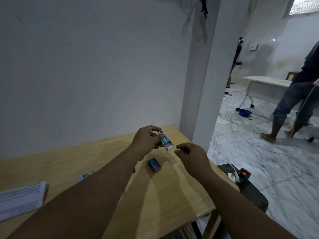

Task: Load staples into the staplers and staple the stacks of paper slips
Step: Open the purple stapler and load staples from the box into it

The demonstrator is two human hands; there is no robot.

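Early stage, loading not done. Left hand [146, 141] pinches the staple box [165, 140], open end toward the right hand [189, 155], whose fingers are curled, apparently holding nothing. Second box [154, 164] and paper slips [20, 199] lie on the counter [172, 195], unstapled.

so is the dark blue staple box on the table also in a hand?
No, the dark blue staple box lies alone on the wooden table, while the left hand holds a different, opened staple box above it.
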